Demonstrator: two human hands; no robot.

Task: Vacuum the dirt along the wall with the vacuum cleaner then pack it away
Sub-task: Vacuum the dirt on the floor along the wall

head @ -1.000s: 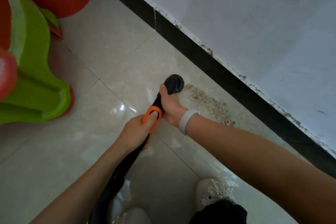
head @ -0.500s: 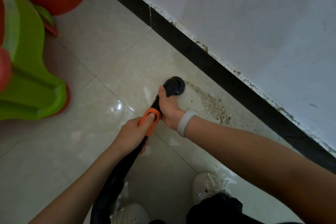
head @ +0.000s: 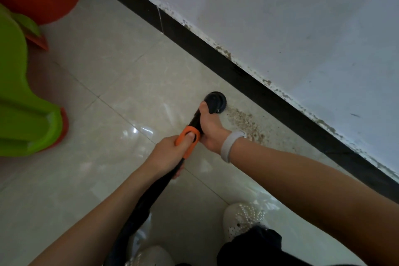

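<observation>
No readable text, label, brand, number or sign anywhere, none on the vacuum cleaner [head: 190, 134], none on the wall [head: 302, 28], none on the green stool [head: 23, 101] at far left, none on the wristband [head: 231, 144]

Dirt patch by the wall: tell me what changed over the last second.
The dirt patch has shrunk at the end near the brush head; floor there that was speckled is now mostly clean. Unchanged: the left hand grips the orange collar, the right hand holds the tube behind the head, and the brush stays at the patch's edge.
</observation>
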